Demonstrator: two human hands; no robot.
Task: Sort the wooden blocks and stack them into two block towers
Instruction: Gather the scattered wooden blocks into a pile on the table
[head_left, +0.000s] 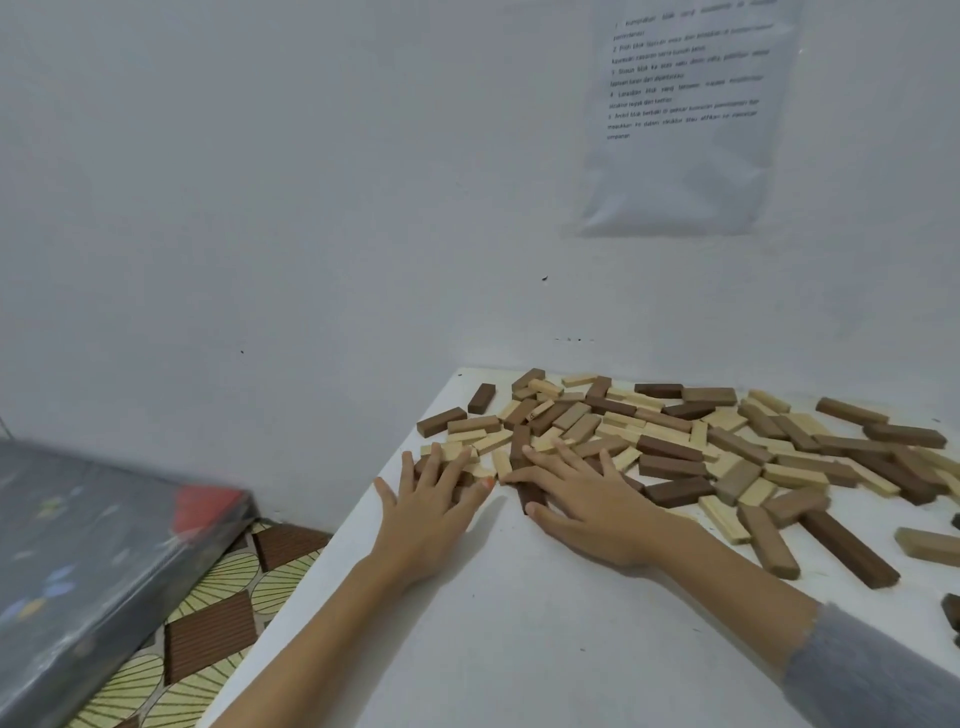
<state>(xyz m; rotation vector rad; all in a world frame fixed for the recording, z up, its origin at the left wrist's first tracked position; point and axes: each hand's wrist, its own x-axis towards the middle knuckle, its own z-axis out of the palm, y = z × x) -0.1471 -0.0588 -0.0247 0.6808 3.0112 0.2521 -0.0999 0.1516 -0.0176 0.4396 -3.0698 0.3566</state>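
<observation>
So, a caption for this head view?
Left hand and right hand rest flat on scattered wooden blocks on a white table.

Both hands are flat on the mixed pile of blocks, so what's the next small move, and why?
Probably slide the dark block under the right hand back onto the bare table to start a dark group. The pile lies mixed, dark among light, no tower stands yet, and the left hand lies flat too, gripping nothing.
</observation>
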